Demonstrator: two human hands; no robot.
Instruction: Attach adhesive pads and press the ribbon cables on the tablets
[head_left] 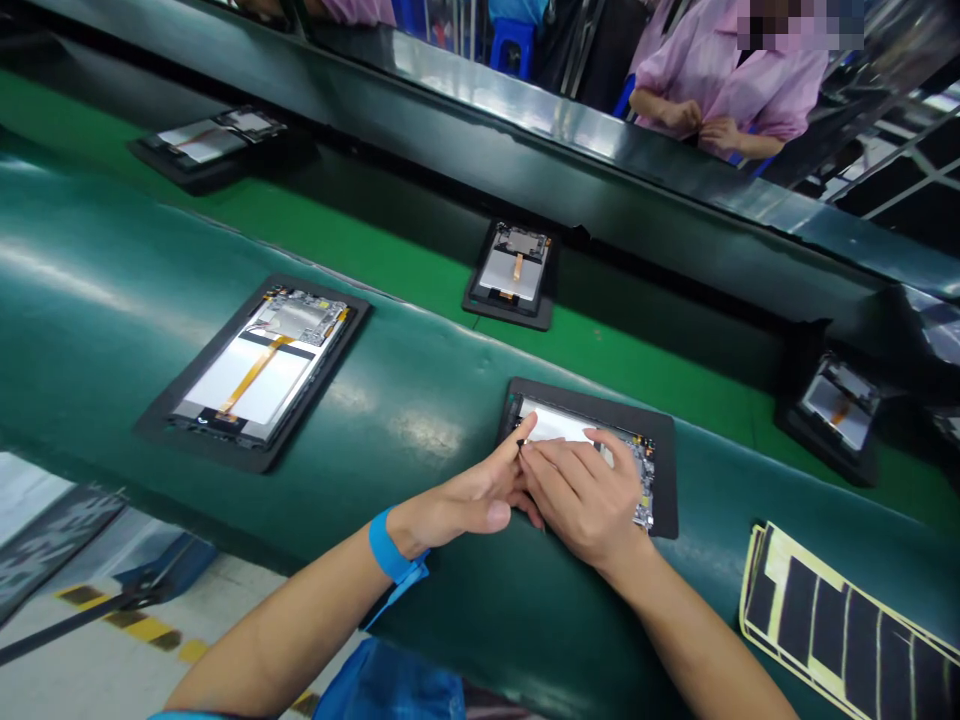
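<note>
Fingertips of the right hand (589,495) pinch a small dark piece (521,443) at the fingers of the left hand (476,500), partly open with its thumb spread. Both are over an opened tablet (559,423) on a black mat (664,470), on the green desk (97,320). Left of it lies a second tablet (259,375); at right, a yellow-edged sheet (796,605).

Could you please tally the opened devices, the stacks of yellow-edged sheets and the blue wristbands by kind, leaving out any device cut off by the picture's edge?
Opened devices: 5, one partly covered by hands
Stack of yellow-edged sheets: 1
Blue wristband: 1
Total: 7
</note>
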